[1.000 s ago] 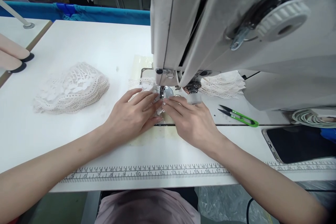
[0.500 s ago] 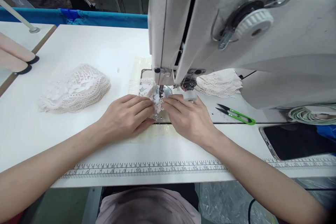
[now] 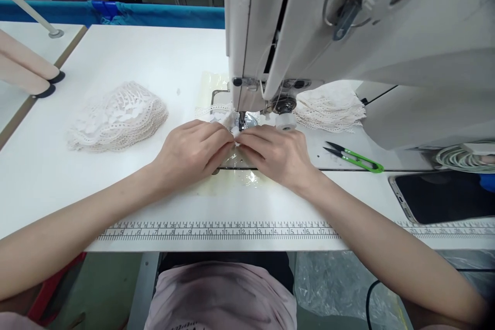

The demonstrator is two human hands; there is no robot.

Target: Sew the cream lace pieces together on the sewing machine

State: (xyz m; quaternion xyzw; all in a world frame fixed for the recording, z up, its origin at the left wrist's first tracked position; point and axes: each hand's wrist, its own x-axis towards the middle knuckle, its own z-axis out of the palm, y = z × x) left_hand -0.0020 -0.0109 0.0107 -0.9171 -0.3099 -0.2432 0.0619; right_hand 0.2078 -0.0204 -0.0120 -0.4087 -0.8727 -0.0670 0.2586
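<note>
Just in front of the presser foot of a white sewing machine, a strip of white lace lies on the needle plate. My left hand pinches the lace's near edge between thumb and fingers. Right beside it, fingertips almost meeting, my right hand is closed on the same edge. Most of the lace between them is hidden by my fingers.
On the left lies a pile of white lace; a second lace stack sits behind the needle area at right. Green thread snips, a phone and a coil of pale cord are farther right. A printed ruler runs along the front edge.
Both hands have drawn together, fingertips now pinching the lace at its near edge where they were flatter and apart. The whole view has shifted slightly.
</note>
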